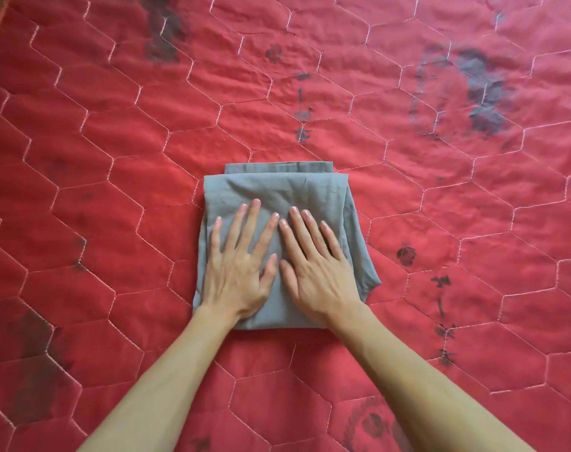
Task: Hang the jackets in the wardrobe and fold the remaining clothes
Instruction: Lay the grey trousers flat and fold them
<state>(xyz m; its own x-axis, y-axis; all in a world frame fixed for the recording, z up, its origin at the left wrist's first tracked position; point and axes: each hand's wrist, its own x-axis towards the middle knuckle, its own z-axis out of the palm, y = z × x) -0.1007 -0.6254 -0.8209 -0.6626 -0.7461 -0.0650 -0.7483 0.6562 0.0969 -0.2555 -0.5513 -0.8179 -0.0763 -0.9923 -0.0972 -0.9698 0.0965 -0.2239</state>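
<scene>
- Grey garment (277, 187): folded into a compact, roughly square bundle, lying flat on the red quilt (114, 158), about midway between its left and right sides and well clear of the one quilt edge in view, at the top left corner.
- A hemmed layer sticks out a little along the bundle's far side; a rounded flap bulges past its right side near the lower corner.
- Left hand (238, 272): palm down on the left half of the bundle, fingers straight and spread, pressing flat, curled round nothing.
- Right hand (316, 269): palm down on the right half, fingers straight and close together, also pressing flat.
- The two hands lie side by side, forefingers nearly touching.
- The quilt has pale hexagon stitching and faded dark printed marks.
</scene>
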